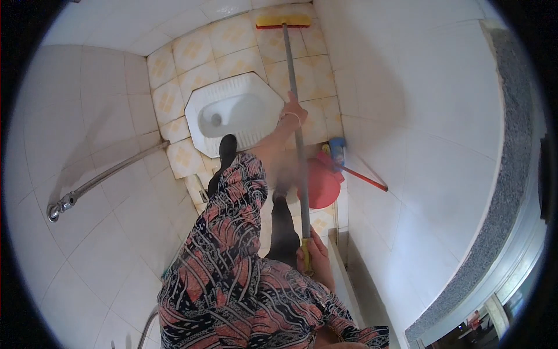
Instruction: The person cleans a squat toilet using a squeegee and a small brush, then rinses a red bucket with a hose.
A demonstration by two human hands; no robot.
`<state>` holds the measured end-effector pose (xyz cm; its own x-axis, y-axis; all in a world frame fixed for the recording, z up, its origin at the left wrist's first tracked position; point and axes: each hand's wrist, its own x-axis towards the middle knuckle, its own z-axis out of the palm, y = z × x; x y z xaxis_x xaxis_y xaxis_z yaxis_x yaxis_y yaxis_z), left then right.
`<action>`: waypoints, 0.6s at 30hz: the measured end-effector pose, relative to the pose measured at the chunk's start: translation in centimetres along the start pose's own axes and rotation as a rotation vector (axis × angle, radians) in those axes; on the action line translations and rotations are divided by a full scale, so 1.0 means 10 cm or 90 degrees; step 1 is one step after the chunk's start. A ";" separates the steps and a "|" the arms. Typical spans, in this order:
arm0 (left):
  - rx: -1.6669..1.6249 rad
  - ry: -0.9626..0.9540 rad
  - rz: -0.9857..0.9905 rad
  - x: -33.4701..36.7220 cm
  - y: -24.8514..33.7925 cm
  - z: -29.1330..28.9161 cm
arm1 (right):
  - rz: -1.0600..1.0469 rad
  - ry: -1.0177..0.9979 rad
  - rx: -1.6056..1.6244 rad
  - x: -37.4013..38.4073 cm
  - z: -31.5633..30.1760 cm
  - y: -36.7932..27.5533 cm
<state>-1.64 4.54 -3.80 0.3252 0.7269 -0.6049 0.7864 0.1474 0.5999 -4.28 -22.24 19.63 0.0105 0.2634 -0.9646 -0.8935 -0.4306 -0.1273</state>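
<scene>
Head view: the right hand [317, 256] is closed around the yellow grip at the near end of a long-handled brush [299, 139], and the left hand [293, 109] is wrapped around its grey pole farther forward. The brush reaches away past the right side of a white squat toilet [264, 104], its yellow head with red bristles at the far end of the tiled floor [232, 38], near the wall; it appears to rest on the tiles. Right of the pole stand a pink bucket [319, 186], a blue item [336, 145] just beyond it and a red stick [363, 178] slanting out beside them. The brushing looks under way rather than finished, since both hands hold the brush; brownish marks show along tile joints, but how much floor is done or left cannot be told.
</scene>
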 end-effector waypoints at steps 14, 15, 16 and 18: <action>0.048 0.082 0.135 -1.65 -0.15 1.37 | 0.048 0.209 -0.509 -0.50 -0.90 0.73; 0.069 0.142 0.205 -1.53 -0.21 1.37 | 0.034 0.194 -0.504 -0.38 -0.84 0.78; 0.064 0.010 0.195 -1.31 -0.05 1.24 | 0.005 0.207 -0.484 -0.29 -0.89 0.77; 0.074 -0.109 0.161 -0.86 0.05 0.92 | -0.024 0.214 -0.450 -0.20 -0.92 0.70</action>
<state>0.81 -7.79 -3.10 0.5940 0.6056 -0.5295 0.7208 -0.1085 0.6845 -6.42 -33.71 18.51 0.2714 0.0611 -0.9605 -0.3932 -0.9039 -0.1687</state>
